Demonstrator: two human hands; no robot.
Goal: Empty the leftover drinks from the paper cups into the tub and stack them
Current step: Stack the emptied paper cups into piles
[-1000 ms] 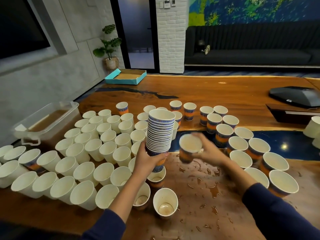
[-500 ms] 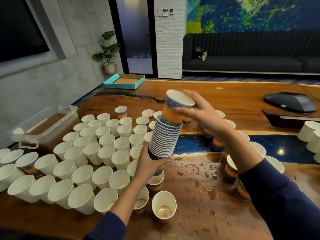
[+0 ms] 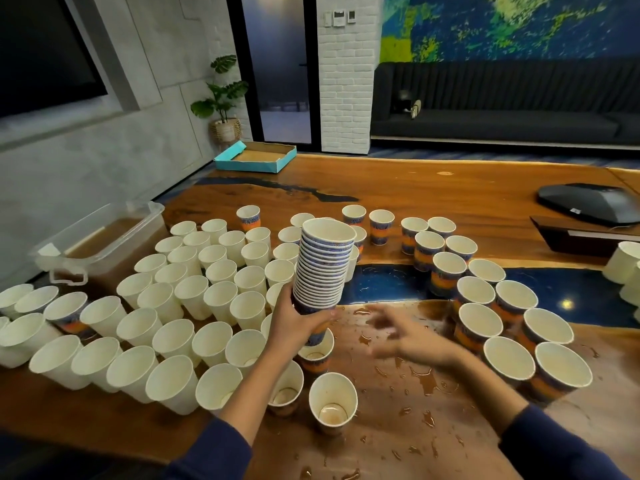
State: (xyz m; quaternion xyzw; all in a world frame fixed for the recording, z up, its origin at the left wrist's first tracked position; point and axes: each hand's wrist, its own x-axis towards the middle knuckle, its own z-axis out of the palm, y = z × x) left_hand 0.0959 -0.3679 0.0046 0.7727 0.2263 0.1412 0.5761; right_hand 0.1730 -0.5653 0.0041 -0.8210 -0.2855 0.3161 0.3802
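The stack (image 3: 323, 263) was gripped near its base by the left hand (image 3: 300, 318) and held upright above the table (image 3: 450, 199), pretty much dead centre. The right hand (image 3: 414, 341) was empty, fingers spread loose, blurred low over the wet patch at about 4 o'clock from the stack.

So the step in hand looked like the gap between cups: one had just been nested and the next one was being gone for. The patterned cups (image 3: 509, 320) were bunched at 3 o'clock, the nearest candidates. A cup with dregs (image 3: 333, 403) was parked at 6 o'clock. The tub (image 3: 104, 233), brown liquid inside, sat way off at 9 to 10 o'clock past a big field of white cups (image 3: 173, 306). Whatever got picked next would probably need checking for liquid and a long carry over to the tub before being stacked, without tipping the tall stack.

Compared with half a second earlier, the cup being pressed onto the top was now seated, and the right hand had been dropped from the stack's top down to table level.
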